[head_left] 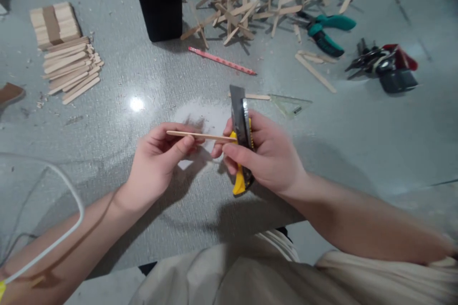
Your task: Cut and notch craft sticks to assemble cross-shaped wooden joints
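Observation:
My left hand [161, 155] pinches a wooden craft stick [200, 136] between thumb and fingers, holding it level above the table. In my right hand [266, 152] is a yellow and black utility knife [242, 138], its wide blade pointing away from me. The stick's right end meets the knife near my right thumb; whether the edge cuts into it I cannot tell. Below both hands lies a whitish patch of dust [200, 112] on the grey table [118, 152]. Just beyond the knife, another craft stick [259, 97] lies beside a clear green set square [291, 105].
A bundle of sticks [66, 24] and loose sticks [73, 66] lie at left. Behind stand a black box [161, 0] and stick assemblies [236, 14]. A pink pencil [222, 60], green pliers [325, 28] and a dark multi-tool [386, 66] lie beyond my hands. A white cable [71, 186] arches at left.

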`<control>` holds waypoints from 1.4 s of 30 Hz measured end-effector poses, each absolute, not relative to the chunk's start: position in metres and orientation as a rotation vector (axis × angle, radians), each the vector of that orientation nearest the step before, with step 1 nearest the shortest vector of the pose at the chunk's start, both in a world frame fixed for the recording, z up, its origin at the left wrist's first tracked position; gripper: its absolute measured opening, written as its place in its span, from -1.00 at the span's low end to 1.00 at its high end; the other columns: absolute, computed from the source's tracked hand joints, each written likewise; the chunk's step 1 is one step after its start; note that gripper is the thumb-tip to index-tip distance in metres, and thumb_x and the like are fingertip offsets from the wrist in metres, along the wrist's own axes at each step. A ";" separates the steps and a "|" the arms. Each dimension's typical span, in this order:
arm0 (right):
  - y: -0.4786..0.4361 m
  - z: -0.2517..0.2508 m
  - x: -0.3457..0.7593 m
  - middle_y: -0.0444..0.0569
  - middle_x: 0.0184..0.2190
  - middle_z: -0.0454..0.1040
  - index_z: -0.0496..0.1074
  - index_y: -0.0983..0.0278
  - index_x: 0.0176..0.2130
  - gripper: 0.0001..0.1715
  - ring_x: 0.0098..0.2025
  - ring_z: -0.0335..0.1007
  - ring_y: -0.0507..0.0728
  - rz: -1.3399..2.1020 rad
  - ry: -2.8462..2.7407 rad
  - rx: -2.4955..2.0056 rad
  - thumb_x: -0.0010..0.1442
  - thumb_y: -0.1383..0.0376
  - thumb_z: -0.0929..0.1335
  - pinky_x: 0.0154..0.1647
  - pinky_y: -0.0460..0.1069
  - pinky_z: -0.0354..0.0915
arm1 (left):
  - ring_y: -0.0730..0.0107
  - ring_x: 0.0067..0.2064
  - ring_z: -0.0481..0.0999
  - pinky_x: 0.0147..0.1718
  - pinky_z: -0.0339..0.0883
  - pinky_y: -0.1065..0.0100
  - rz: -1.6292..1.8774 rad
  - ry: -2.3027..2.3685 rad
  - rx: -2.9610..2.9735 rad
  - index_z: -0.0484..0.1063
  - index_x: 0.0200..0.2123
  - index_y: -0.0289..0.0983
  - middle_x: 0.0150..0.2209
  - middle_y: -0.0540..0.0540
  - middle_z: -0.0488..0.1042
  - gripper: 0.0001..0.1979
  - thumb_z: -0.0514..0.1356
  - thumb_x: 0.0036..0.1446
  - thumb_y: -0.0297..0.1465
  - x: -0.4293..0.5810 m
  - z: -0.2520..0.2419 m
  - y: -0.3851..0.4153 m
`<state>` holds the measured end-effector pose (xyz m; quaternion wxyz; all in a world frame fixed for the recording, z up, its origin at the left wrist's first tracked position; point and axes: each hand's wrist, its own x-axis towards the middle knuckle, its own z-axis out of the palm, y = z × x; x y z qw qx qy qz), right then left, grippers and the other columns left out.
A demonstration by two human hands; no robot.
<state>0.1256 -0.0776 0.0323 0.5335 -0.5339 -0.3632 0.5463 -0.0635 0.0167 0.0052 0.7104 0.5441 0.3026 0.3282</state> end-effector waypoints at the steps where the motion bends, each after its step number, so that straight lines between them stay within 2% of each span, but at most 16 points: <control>1: -0.076 0.032 0.129 -0.16 -0.43 0.60 0.32 0.15 -0.19 -0.54 -0.63 0.37 -0.01 1.288 -0.885 -1.252 0.23 -0.03 0.53 -0.63 -0.08 0.30 | 0.36 -0.28 0.66 -0.25 0.63 0.28 0.738 0.673 1.193 0.56 -0.18 -0.13 -0.26 -0.04 0.66 -0.83 0.42 0.26 -0.21 -0.064 0.006 0.019; 5: -0.075 0.031 0.145 -0.10 -0.45 0.58 0.42 0.16 -0.15 -0.52 -0.59 0.36 0.04 1.162 -1.004 -1.259 0.34 -0.18 0.40 -0.58 -0.04 0.26 | 0.40 -0.28 0.68 -0.27 0.62 0.36 0.790 0.628 1.219 0.46 -0.14 -0.15 -0.28 0.01 0.60 -0.80 0.40 0.28 -0.25 -0.064 0.008 0.028; 10: -0.079 0.033 0.154 -0.08 -0.38 0.59 0.46 0.16 -0.09 -0.57 -0.50 0.43 0.07 0.980 -1.326 -1.461 0.43 -0.12 0.32 -0.47 -0.02 0.30 | 0.37 -0.25 0.72 -0.28 0.66 0.33 0.737 0.617 1.366 0.17 0.24 -0.01 -0.06 -0.02 0.55 -0.59 0.21 0.44 -0.19 -0.064 -0.001 0.027; 13: -0.077 0.036 0.156 -0.09 -0.40 0.60 0.44 0.20 -0.05 -0.65 -0.49 0.45 0.08 0.859 -1.562 -1.523 0.45 -0.01 0.32 -0.42 -0.02 0.29 | 0.42 -0.29 0.70 -0.30 0.65 0.38 0.715 0.564 1.337 0.06 0.31 0.05 -0.04 0.00 0.51 -0.52 0.19 0.45 -0.22 -0.064 -0.003 0.025; 17: -0.072 0.036 0.157 -0.10 -0.43 0.57 0.45 0.25 -0.07 -0.70 -0.46 0.47 0.10 0.658 -1.859 -1.551 0.47 0.13 0.24 -0.42 -0.03 0.22 | 0.48 -0.36 0.66 -0.34 0.65 0.39 0.735 0.545 1.244 0.14 0.25 0.00 -0.12 0.06 0.42 -0.61 0.16 0.46 -0.32 -0.063 0.002 0.021; 20: -0.071 0.032 0.157 -0.06 -0.38 0.59 0.46 0.27 -0.03 -0.68 -0.40 0.51 0.12 0.560 -1.978 -1.554 0.50 0.21 0.18 -0.38 -0.01 0.23 | 0.52 -0.43 0.59 -0.43 0.59 0.41 0.736 0.595 1.253 0.19 0.23 0.00 -0.14 0.04 0.42 -0.64 0.17 0.45 -0.35 -0.064 0.005 0.020; 23: -0.072 0.027 0.157 0.01 -0.30 0.62 0.46 0.28 0.02 -0.64 -0.32 0.54 0.16 0.402 -2.052 -1.512 0.52 0.22 0.17 -0.34 0.01 0.27 | 0.48 -0.36 0.59 -0.36 0.61 0.38 0.762 0.606 1.328 0.24 0.22 0.02 -0.13 0.02 0.44 -0.65 0.17 0.45 -0.34 -0.066 0.004 0.020; 25: -0.072 0.027 0.157 0.02 -0.30 0.61 0.47 0.29 0.03 -0.64 -0.32 0.52 0.16 0.328 -2.093 -1.489 0.52 0.21 0.17 -0.34 0.01 0.27 | 0.44 -0.25 0.63 -0.24 0.63 0.37 0.776 0.587 1.371 0.24 0.23 0.01 -0.10 0.01 0.43 -0.65 0.17 0.45 -0.34 -0.066 0.003 0.021; 27: -0.072 0.030 0.157 0.00 -0.34 0.59 0.47 0.29 0.04 -0.66 -0.36 0.49 0.15 0.286 -2.123 -1.488 0.51 0.21 0.19 -0.36 0.01 0.26 | 0.45 -0.23 0.66 -0.20 0.64 0.36 0.754 0.558 1.375 0.19 0.25 0.00 -0.07 0.01 0.43 -0.62 0.18 0.45 -0.34 -0.065 0.003 0.023; 30: -0.071 0.037 0.158 -0.01 -0.35 0.58 0.46 0.30 0.05 -0.67 -0.38 0.47 0.13 0.260 -2.144 -1.493 0.50 0.23 0.20 -0.37 0.00 0.25 | 0.52 -0.33 0.65 -0.26 0.62 0.41 0.745 0.546 1.358 0.15 0.24 -0.04 -0.08 0.02 0.45 -0.59 0.21 0.43 -0.37 -0.063 0.005 0.025; 34: -0.072 0.038 0.159 -0.01 -0.32 0.59 0.45 0.29 0.06 -0.67 -0.39 0.47 0.12 0.310 -2.153 -1.477 0.51 0.23 0.19 -0.38 0.00 0.24 | 0.54 -0.35 0.55 -0.36 0.53 0.46 0.773 0.621 1.419 0.29 0.17 -0.14 -0.18 0.02 0.43 -0.68 0.19 0.40 -0.44 -0.065 0.010 0.027; 36: -0.073 0.035 0.158 -0.01 -0.32 0.59 0.45 0.30 0.06 -0.66 -0.37 0.47 0.12 0.320 -2.119 -1.463 0.52 0.23 0.19 -0.38 0.00 0.24 | 0.51 -0.33 0.52 -0.35 0.51 0.43 0.772 0.660 1.423 0.35 0.14 -0.16 -0.21 0.01 0.43 -0.71 0.19 0.39 -0.44 -0.066 0.011 0.028; 42: -0.072 0.031 0.155 0.01 -0.31 0.60 0.47 0.31 0.05 -0.66 -0.34 0.49 0.13 0.370 -2.131 -1.451 0.50 0.24 0.20 -0.38 0.00 0.25 | 0.38 -0.31 0.63 -0.26 0.56 0.29 0.697 0.691 1.271 0.24 0.21 -0.11 -0.21 0.00 0.57 -0.49 0.33 0.27 -0.38 -0.062 0.013 0.027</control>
